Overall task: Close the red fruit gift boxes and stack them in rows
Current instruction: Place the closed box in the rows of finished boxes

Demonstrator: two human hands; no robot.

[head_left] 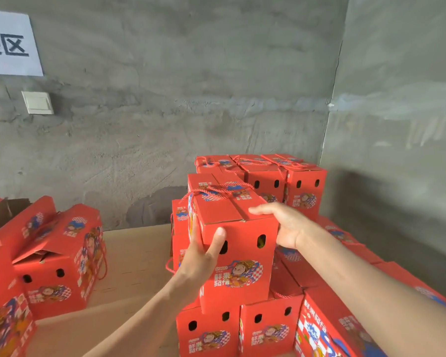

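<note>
A closed red fruit gift box point(238, 256) with a red rope handle is held between both my hands above the stack. My left hand point(204, 253) grips its left front corner, thumb on the front face and fingers round the side. My right hand point(285, 224) holds the right top edge, thumb lying on the lid. Below and behind it is the stack of closed red boxes point(268, 328), with a taller row point(289, 181) at the back by the wall corner.
Several red boxes with open lids point(54, 256) stand on the wooden surface point(137, 253) at the left. Grey concrete walls meet in a corner behind the stack. A white light switch point(38, 102) and a paper sign point(9, 42) hang on the left wall.
</note>
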